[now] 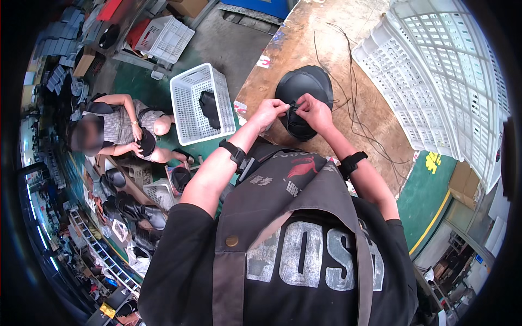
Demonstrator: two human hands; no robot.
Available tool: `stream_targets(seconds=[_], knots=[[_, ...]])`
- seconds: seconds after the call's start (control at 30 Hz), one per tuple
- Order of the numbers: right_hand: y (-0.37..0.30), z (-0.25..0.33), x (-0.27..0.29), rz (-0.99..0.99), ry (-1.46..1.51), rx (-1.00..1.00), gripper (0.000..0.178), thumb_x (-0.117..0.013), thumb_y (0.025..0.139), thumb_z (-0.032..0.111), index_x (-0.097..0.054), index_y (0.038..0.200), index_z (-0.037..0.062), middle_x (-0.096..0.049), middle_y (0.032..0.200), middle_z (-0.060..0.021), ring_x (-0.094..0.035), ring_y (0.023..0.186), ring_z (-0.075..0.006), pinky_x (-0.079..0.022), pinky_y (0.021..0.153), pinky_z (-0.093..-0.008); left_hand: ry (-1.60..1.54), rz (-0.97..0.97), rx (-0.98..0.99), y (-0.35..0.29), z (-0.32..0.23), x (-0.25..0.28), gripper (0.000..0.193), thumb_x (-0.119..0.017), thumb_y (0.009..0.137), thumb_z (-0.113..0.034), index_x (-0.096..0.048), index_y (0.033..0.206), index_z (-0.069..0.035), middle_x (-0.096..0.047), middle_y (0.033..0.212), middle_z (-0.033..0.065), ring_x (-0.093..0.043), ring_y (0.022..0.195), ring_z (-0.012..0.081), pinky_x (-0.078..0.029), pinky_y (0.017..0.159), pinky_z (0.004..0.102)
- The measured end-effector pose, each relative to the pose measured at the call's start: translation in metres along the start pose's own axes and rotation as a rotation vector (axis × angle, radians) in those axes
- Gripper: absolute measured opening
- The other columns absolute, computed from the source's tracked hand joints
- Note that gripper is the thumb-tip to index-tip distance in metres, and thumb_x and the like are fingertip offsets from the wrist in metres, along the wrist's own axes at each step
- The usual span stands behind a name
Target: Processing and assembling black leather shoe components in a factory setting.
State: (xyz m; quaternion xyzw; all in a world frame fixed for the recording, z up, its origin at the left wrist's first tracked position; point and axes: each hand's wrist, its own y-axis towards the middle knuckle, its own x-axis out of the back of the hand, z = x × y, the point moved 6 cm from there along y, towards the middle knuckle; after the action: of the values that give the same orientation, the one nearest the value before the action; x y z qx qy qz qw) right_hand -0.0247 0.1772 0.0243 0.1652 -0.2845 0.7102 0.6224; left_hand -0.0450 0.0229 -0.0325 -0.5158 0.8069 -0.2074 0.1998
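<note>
A rounded, glossy black helmet-like piece (pixel 305 84) lies on the wooden table in front of me. Over its near part, my left hand (pixel 270 111) pinches a thin dark cord (pixel 292 106) between thumb and finger. From the other side my right hand (pixel 315 113) is closed, its fingertips pinching at the same cord. The two hands are a short way apart, and the small details between the fingertips are hard to make out. Wrist straps circle both my forearms.
Long black cords (pixel 352 92) trail across the wooden table (pixel 258 81). White perforated crates (pixel 405 70) rise at the right. Left of the table, a white crate (pixel 178 103) holds a black piece (pixel 209 108). A seated person (pixel 122 122) handles a dark item further left.
</note>
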Motion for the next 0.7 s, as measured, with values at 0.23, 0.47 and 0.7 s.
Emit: stream_targets(seconds=[0.23,0.47,0.7], knots=[[-0.001,0.001,-0.006,-0.010,-0.073,0.016,0.023,-0.069,0.070,0.011,-0.054,0.088,0.0084,-0.065,0.072,-0.0026,-0.063,0.068,-0.0155,-0.048,0.061,-0.0292,-0.020,-0.001,-0.018,-0.002,0.000,-0.003,0.014,-0.062,0.085,-0.017,-0.064,0.081,-0.004,-0.060,0.078,-0.0003,-0.056,0.072,0.0071,-0.046,0.067,0.0211],[0.000,-0.002,-0.011,-0.027,-0.079,0.005,0.024,-0.071,0.068,0.012,-0.054,0.085,0.0089,-0.064,0.071,-0.0039,-0.064,0.070,-0.0200,-0.047,0.060,-0.0323,0.022,-0.025,-0.056,-0.001,0.004,-0.002,0.014,-0.062,0.085,-0.017,-0.064,0.081,-0.003,-0.060,0.077,-0.0003,-0.056,0.070,0.0069,-0.046,0.064,0.0217],[0.006,-0.056,-0.031,-0.020,0.268,-0.265,0.025,-0.073,0.067,0.015,-0.054,0.082,0.0090,-0.063,0.069,-0.0034,-0.062,0.067,-0.0194,-0.047,0.063,-0.0310,-0.041,0.001,-0.066,0.003,0.012,-0.005,0.013,-0.060,0.086,-0.013,-0.065,0.090,-0.002,-0.063,0.082,0.0020,-0.059,0.076,0.0092,-0.049,0.069,0.0226]])
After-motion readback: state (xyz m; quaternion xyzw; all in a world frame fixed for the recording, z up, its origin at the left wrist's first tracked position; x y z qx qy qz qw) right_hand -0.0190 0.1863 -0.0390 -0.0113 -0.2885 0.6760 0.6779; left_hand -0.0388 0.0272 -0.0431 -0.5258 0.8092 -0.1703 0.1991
